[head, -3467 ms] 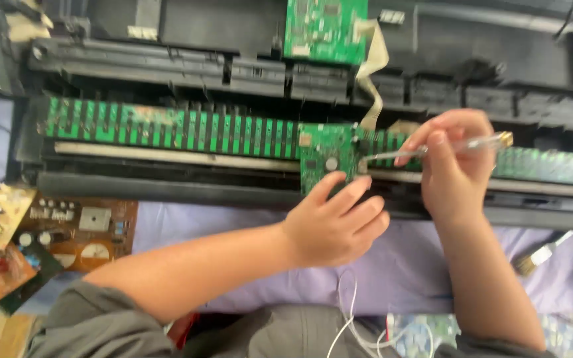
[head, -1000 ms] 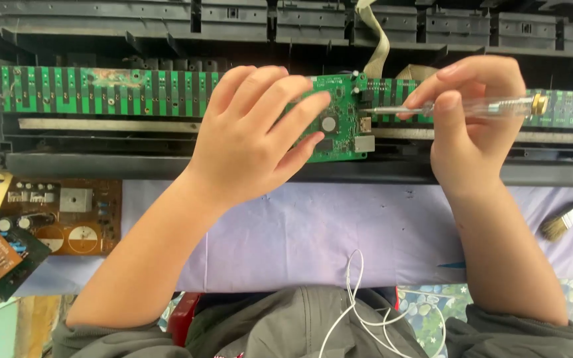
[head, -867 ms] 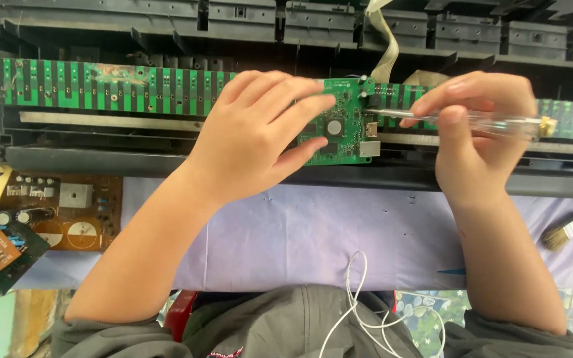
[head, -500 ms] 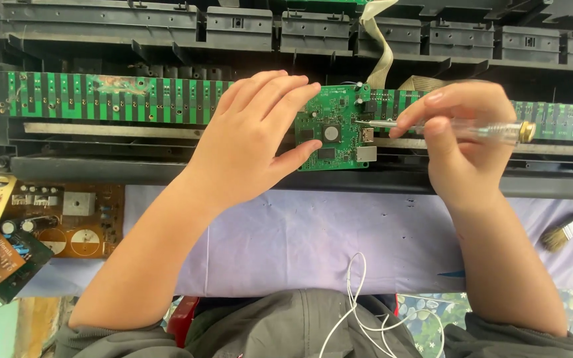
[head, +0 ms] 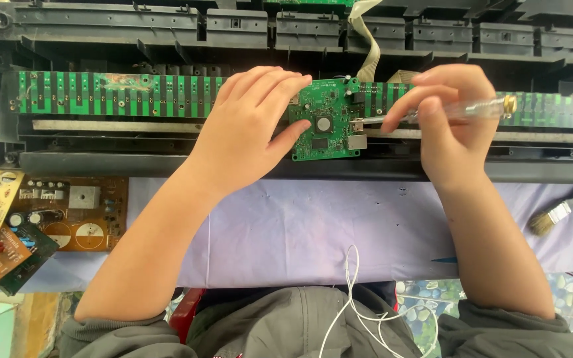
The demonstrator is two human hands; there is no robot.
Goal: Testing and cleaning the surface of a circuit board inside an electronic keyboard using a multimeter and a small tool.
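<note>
A small green circuit board (head: 326, 122) lies on the long green key-contact strip (head: 114, 96) inside an opened black keyboard chassis (head: 167, 33). My left hand (head: 247, 132) rests flat against the board's left edge, fingers spread over it. My right hand (head: 449, 132) grips a clear-handled screwdriver (head: 459, 111) with a brass end; its tip touches the board's right side. A beige ribbon cable (head: 366, 40) runs up from the board.
Brown and yellow circuit boards (head: 67, 212) lie at the left on a lilac cloth (head: 313, 225). A paintbrush (head: 555, 213) sits at the right edge. White earphone wires (head: 353, 305) hang over my grey jacket.
My left hand moved from below the small board onto its left side. The screwdriver tip shifted slightly along the board's right edge, and the view drifted.
</note>
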